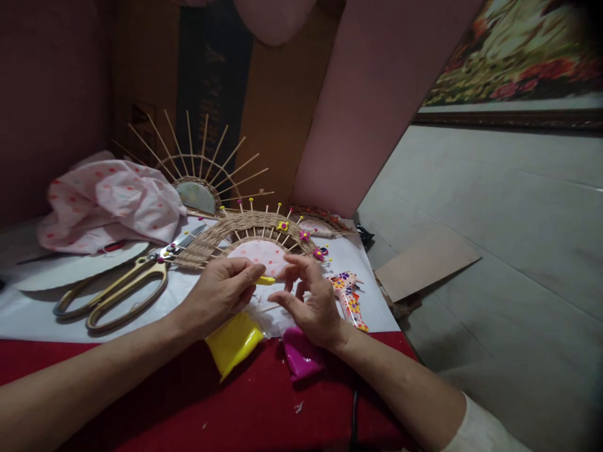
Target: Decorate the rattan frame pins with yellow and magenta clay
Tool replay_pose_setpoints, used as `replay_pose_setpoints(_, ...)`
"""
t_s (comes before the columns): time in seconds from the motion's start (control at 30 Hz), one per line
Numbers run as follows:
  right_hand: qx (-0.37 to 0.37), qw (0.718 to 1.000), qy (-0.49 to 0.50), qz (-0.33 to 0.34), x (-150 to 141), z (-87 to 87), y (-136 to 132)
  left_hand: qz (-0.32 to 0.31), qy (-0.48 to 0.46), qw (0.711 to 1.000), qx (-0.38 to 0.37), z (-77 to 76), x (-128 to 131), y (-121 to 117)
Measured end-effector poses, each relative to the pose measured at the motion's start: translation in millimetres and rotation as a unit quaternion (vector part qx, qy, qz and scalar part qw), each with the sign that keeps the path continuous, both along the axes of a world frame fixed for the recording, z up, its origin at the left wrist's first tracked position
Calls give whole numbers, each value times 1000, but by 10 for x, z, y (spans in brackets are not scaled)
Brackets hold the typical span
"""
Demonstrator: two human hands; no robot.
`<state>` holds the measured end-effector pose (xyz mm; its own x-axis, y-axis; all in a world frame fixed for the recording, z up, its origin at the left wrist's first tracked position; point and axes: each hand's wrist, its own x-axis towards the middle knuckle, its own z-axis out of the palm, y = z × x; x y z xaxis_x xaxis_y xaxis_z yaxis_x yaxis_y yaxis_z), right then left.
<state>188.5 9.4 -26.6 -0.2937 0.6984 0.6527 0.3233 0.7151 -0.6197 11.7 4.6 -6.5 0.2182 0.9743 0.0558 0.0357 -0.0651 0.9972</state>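
My left hand [226, 292] pinches a small yellow strip of what looks like modelling clay [266, 280] between thumb and fingers. Just right of the strip, my right hand [313, 301] curves with its thumb and fingertips apart and nothing visible between them. Below the hands lie a yellow clay packet [235, 342] and a magenta clay packet [303, 356]. Behind them stands a half-round woven piece [249, 221] with thin sticks, several tipped in yellow or magenta. Small clay flowers [282, 226] sit on its right side, and a pink dotted panel [258, 251] fills its centre.
Large gold-handled scissors [127, 295] lie at left, near crumpled dotted cloth [117, 194]. A second stick-and-weave half-round [195, 196] leans against a cardboard box [277, 100]. Right of my hand is a flower-patterned object [349, 301], shaped like a glue gun. White sheeting partly covers a red surface [188, 408].
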Motion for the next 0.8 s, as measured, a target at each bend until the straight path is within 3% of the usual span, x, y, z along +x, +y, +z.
replay_pose_setpoints(0.1,57,995,-74,42,-1,18,-39,-30,19,999,17,-59,15,9)
replay_pose_setpoints(0.2,74,994,-74,27,6,33,-50,-64,5,998,14,-71,15,15)
replay_pose_setpoints(0.33,53,997,-57,-7,13,32,-40,-61,-28,997,25,-49,7,19)
replay_pose_setpoints(0.5,27,999,-38,3,3,24,-49,-43,-38,997,58,-28,6,16)
replay_pose_setpoints(0.63,35,999,-20,14,1,5,-42,-40,-74,996,40,-51,14,19)
replay_pose_setpoints(0.8,3,1000,26,11,-2,-2,-44,-48,-34,997,56,-25,-11,18)
